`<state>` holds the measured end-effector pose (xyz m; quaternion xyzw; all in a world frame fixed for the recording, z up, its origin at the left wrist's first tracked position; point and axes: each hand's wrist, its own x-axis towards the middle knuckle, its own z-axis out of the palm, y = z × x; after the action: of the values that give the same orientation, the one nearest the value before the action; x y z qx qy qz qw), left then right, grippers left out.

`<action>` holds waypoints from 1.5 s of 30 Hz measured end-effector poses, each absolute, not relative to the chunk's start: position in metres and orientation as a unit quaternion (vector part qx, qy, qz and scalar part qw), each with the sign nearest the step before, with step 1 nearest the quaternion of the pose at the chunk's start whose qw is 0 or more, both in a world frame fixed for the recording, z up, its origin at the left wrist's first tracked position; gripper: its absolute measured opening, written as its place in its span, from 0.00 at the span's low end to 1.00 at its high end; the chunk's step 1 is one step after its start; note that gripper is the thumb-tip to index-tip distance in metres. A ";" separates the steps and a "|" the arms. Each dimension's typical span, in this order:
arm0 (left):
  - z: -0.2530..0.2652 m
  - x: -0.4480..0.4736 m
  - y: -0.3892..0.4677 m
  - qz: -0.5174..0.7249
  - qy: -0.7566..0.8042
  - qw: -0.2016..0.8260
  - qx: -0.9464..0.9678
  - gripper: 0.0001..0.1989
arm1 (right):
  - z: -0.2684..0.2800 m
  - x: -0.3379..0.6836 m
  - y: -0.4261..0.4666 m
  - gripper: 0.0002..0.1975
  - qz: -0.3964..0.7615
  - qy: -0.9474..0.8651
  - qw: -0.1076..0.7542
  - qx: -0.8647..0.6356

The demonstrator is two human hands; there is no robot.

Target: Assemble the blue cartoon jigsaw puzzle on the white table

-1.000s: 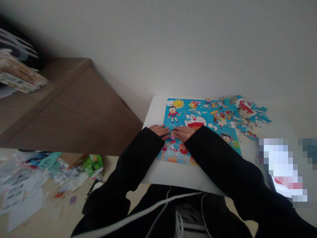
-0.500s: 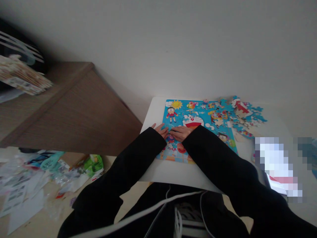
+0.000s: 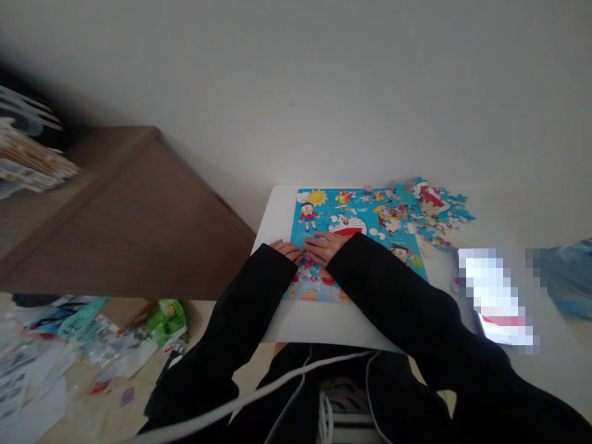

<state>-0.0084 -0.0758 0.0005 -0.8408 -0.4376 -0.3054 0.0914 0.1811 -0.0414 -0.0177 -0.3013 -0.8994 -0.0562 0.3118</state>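
Close work, flat and slow

From my distant seat I see a flat, rectangular blue jigsaw puzzle with printed cartoon figures [image 3: 348,226] on the smooth white counter [image 3: 314,324]. It lies nearer the counter's left edge than its right, with its top side close to the counter's far edge. The bare left hand [image 3: 287,250] lies across the puzzle's left side, fingers close together. The bare right hand [image 3: 322,248] is over the puzzle just beside it, fingers slightly bent, their tips near those of the left. I cannot tell whether either hand pinches a piece; the spot between them is too small to read. A loose heap of blue, red and white jigsaw pieces [image 3: 432,198] sits at the puzzle's far right corner, well apart from both hands.

To do this bit well, I would steady the neighbouring parts with the left fingers, line up the edges with the right fingertips, then press straight down. A sideways push could, I judge, unseat fitted parts. I would also carry the long black right sleeve [image 3: 393,290] higher: it crosses the puzzle's near right part and could drag something loose.
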 end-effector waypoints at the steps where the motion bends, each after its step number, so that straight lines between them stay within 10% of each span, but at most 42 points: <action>1: 0.001 -0.008 -0.076 -0.307 -0.439 0.089 -0.840 0.05 | -0.013 0.181 -0.043 0.14 -0.053 -0.900 0.308 -0.305; 19: 0.005 -0.012 -0.080 -0.229 -0.492 -0.011 -0.840 0.19 | 0.043 0.228 -0.115 0.35 0.097 -0.888 0.004 -0.449; 32: 0.041 -0.021 -0.136 -0.049 -0.485 -0.043 -0.872 0.35 | 0.056 0.279 -0.150 0.33 0.070 -0.851 0.095 -0.512; 45: 0.027 -0.003 -0.137 -0.178 -0.461 -0.052 -0.868 0.29 | 0.024 0.313 -0.172 0.20 0.005 -0.814 0.151 -0.560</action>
<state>-0.0026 -0.1374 0.0266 -0.8680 -0.4607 -0.1776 -0.0522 0.3126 -0.1721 0.0240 -0.5603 -0.8144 0.0050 0.1510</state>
